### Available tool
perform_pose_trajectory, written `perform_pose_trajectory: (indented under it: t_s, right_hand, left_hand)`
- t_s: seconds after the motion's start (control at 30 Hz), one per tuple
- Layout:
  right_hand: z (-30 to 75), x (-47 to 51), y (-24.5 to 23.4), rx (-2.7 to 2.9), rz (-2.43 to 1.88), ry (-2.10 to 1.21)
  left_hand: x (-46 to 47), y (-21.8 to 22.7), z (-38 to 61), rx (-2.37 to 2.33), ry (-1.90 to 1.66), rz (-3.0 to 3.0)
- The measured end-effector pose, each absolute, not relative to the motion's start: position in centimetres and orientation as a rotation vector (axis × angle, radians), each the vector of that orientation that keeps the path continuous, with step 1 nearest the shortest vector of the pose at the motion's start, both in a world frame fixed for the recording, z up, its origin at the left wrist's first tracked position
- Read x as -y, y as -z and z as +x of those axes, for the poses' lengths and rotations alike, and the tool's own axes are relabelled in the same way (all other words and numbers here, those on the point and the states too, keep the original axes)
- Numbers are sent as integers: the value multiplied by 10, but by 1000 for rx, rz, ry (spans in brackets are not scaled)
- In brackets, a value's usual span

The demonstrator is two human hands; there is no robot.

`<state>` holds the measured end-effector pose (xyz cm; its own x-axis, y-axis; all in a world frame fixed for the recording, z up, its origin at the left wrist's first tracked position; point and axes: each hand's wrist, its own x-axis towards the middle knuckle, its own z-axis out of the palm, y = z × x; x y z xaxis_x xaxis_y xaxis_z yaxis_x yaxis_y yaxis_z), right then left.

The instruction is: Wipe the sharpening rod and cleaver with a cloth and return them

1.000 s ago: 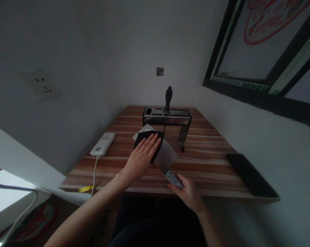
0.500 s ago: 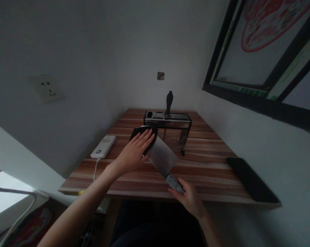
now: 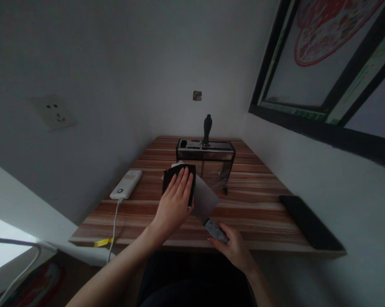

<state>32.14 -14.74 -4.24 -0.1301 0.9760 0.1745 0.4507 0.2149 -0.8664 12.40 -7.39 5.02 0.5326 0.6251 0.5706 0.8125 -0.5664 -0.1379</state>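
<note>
A broad steel cleaver (image 3: 205, 199) lies slanted over the wooden table (image 3: 259, 200), its blade pointing away from me. My right hand (image 3: 233, 247) grips its patterned handle (image 3: 216, 230) at the table's front edge. My left hand (image 3: 175, 204) lies flat, fingers stretched out, pressing a black cloth (image 3: 170, 178) onto the far left part of the blade. A bit of white material shows beneath the cloth.
Behind the cleaver stands a metal knife rack (image 3: 205, 160) with one black-handled knife (image 3: 207, 128) upright in it. A white power bank (image 3: 126, 184) with a cable lies at left. A black flat slab (image 3: 310, 221) rests at right beside the wall. A socket (image 3: 50, 111) is on the left wall.
My left hand and the cloth slid up toward the blade's tip, then back toward me along the blade. The right hand kept its grip on the handle.
</note>
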Motion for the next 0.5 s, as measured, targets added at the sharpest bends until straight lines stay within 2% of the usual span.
perform_pose_trajectory:
  t_s: [0.5]
  right_hand:
    - [319,145,32,1656,-1233,-912]
  left_hand:
    - [114,-13,163,907,526,-2705]
